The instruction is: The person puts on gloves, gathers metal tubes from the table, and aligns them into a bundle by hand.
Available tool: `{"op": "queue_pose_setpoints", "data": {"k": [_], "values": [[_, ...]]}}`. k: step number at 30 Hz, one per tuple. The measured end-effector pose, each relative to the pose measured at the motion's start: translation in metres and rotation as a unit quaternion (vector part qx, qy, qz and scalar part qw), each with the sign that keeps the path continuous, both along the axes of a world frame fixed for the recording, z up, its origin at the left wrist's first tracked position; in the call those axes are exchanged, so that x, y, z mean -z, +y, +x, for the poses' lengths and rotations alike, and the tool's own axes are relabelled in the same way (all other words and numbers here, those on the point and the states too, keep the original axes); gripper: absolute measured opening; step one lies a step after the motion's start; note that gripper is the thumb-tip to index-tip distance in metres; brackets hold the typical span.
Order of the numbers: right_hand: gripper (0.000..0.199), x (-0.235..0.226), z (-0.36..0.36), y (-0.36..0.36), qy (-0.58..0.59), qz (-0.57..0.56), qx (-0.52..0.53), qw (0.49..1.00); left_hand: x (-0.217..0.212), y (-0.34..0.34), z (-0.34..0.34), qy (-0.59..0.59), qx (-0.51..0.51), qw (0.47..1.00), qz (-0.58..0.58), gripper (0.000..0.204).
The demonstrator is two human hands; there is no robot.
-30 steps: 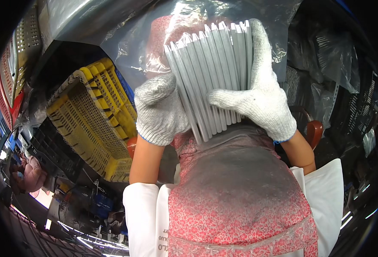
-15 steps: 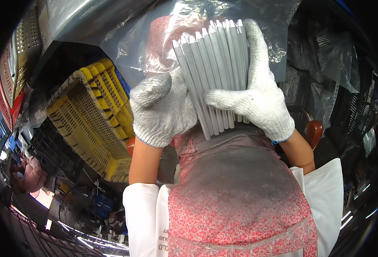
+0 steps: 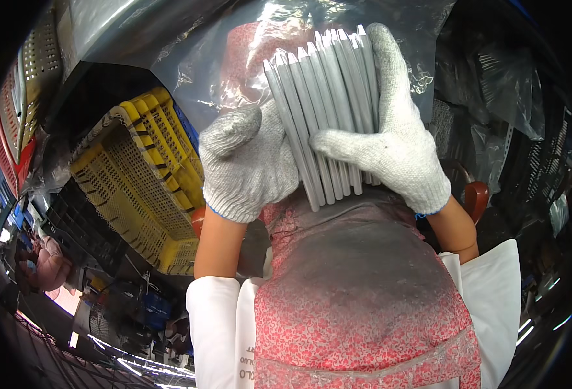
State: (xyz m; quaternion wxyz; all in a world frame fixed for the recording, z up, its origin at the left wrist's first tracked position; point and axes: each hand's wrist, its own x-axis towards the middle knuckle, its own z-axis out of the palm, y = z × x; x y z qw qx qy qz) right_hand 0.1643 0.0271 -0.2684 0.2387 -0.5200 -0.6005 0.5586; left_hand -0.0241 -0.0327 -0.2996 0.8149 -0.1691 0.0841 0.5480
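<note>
A fanned bundle of grey metal rods [image 3: 325, 97] with narrowed, shiny upper tips lies across both of my gloved hands, above my lap. My right hand [image 3: 402, 146] in a white knit glove grips it from the right, thumb laid across the front and a finger stretched along the right side. On the left, my left hand [image 3: 250, 159], in a matching glove with a grey-smudged thumb, bears the bundle from behind. Its thumb stands off the rods and its fingers are mostly hidden behind them. The rods' lower ends hang over my red floral apron [image 3: 364, 311], which is stained dark.
Clear plastic sheeting [image 3: 195, 78] spreads beyond the rods. A yellow perforated crate [image 3: 130, 181] stands tilted at the left, with a black crate [image 3: 82, 227] beside it. Plastic bags [image 3: 513, 91] lie at the right, near a red-brown curved handle [image 3: 476, 198].
My right hand has shifted slightly, and the rods on the right side have tilted a little with it. My left hand has hardly moved.
</note>
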Motion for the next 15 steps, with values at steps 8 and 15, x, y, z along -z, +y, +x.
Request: {"op": "queue_pose_setpoints", "data": {"k": [8, 15], "values": [[0.103, -0.006, 0.009, 0.005, 0.116, -0.183, 0.093, 0.972, 0.0, 0.002, -0.001, -0.04, 0.018, 0.999, 0.022, 0.099], [0.11, 0.0, 0.002, 0.004, 0.039, -0.065, 0.054, 0.996, -0.016, 0.01, -0.001, 0.275, 0.134, 0.952, 0.009, 0.099]]}}
